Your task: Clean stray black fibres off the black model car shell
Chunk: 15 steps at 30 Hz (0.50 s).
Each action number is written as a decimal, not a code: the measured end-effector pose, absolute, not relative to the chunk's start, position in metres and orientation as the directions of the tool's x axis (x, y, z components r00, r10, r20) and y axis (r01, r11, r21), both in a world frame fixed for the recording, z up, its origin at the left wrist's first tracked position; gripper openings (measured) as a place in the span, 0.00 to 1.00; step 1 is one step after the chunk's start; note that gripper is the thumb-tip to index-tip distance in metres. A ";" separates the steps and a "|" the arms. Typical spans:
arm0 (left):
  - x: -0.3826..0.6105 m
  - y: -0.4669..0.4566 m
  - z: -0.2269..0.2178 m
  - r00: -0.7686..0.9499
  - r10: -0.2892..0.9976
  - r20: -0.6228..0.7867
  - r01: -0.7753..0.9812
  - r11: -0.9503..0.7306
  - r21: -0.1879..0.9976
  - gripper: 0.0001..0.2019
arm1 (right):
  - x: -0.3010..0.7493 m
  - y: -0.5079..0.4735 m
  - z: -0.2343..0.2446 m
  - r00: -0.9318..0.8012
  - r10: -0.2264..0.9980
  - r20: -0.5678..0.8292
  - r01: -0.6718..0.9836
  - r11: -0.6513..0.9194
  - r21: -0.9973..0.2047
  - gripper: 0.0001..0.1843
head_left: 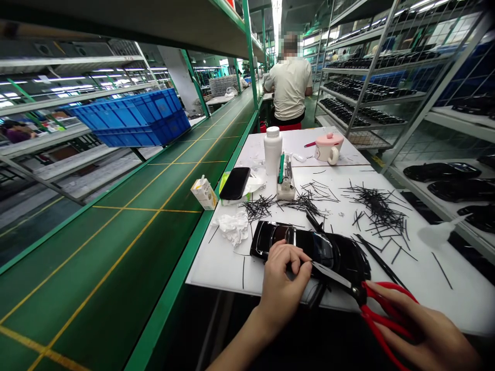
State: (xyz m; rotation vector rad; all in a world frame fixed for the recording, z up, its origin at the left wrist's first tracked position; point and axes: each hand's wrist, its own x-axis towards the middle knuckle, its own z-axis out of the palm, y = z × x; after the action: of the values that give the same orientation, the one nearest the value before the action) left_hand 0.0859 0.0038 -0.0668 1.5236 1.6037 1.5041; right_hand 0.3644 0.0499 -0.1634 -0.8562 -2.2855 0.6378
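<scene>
fingers [280, 256] clamp a black shoe [323, 250] lying crosswise, red-handled scissors [358, 292] aimed left at its edge

Two bare hands low in view, both closed in a working grip

The left hand [280, 281] sits near 6 o'clock, knuckles up and fingers curled inward, its fingertips [299, 257] pointing toward 3 o'clock and pinched together with the thumb. The left wrist [263, 319] bends slightly behind it, and the bare left forearm [240, 345] runs out of frame toward 7 o'clock. The right hand [417, 330] lies near 4 o'clock, well apart from the left, with its fingers [390, 304] stretched toward 9 o'clock and wrapped closed. Its wrist and forearm lie beyond the frame edge toward 5 o'clock, so only the hand shows.
</scene>
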 end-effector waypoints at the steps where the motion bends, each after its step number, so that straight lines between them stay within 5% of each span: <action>1: 0.086 0.004 -0.067 -0.278 0.899 0.338 0.395 -0.214 0.893 0.15 | 0.364 0.049 -0.163 -0.584 0.726 0.363 0.431 0.656 -0.620 0.31; 15: 0.085 0.003 -0.066 -0.271 0.911 0.310 0.392 -0.190 0.900 0.15 | 0.366 0.047 -0.166 -0.603 0.714 0.356 0.485 0.683 -0.546 0.31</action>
State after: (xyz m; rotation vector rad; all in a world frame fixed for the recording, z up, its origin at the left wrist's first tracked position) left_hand 0.0852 0.0034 -0.0657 1.5131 1.6103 1.4700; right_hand 0.3659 0.0465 -0.1657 -0.9196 -2.3345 0.5392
